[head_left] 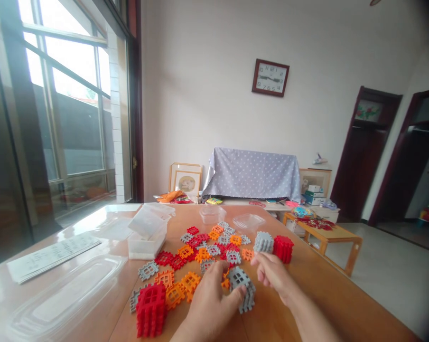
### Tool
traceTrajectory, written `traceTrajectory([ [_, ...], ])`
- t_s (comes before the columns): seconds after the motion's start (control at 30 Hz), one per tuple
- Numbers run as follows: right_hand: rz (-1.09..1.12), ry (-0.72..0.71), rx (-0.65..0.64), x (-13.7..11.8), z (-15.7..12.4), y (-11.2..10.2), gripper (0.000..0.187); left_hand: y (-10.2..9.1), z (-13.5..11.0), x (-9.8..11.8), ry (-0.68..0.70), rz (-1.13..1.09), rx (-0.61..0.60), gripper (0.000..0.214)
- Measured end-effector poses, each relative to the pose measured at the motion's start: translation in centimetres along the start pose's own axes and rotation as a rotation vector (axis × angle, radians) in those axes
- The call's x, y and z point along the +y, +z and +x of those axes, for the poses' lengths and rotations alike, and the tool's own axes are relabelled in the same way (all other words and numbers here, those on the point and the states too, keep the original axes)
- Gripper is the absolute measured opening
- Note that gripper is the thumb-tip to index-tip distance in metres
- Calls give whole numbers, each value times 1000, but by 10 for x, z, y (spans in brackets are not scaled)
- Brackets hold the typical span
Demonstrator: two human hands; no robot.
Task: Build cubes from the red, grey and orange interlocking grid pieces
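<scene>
My left hand [214, 297] rests against a stack of grey plastic window-shaped interlocking tiles [241, 282], its thumb pressed on the stack's near side. An orange tile [225, 280] shows in the gap between thumb and forefinger. To the right, my right hand [271, 273] hovers with fingers curled together; whatever they may hold is hidden. An orange tile [247, 255] lies right at its fingertips, and I cannot tell if they touch. Beyond it stand a light grey stack [263, 242] and a red stack [283, 249]. Another red stack [151, 311] stands at front left.
Loose red, orange and grey tiles [203, 255] spread over the wooden table [324, 294]. White plastic tubs [146, 242], a clear lid [68, 299] and a printed sheet [54, 256] lie left. A small clear container [212, 214] and another clear piece [249, 221] sit at the back.
</scene>
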State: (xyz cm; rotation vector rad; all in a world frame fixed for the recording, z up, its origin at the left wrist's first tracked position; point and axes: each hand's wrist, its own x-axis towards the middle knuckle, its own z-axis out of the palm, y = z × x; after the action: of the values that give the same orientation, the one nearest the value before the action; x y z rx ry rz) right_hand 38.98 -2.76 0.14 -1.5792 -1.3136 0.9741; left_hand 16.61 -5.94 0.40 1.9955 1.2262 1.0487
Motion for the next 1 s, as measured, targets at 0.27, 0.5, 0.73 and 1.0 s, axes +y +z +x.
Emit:
traceTrajectory([
  [0.27,-71,-25,-206,13,-16,2,64,10,1,1,9,-10,-56,39],
  [0.5,-49,-114,-311,12,-13,9,66,12,0,8,20,-41,-75,39],
  [0.73,7,-97,-203,20,-8,5,62,15,0,-4,36,-41,-50,68],
  [1.0,-2,-110,-305,3,-19,1,62,18,-1,-8,27,-5,-83,55],
])
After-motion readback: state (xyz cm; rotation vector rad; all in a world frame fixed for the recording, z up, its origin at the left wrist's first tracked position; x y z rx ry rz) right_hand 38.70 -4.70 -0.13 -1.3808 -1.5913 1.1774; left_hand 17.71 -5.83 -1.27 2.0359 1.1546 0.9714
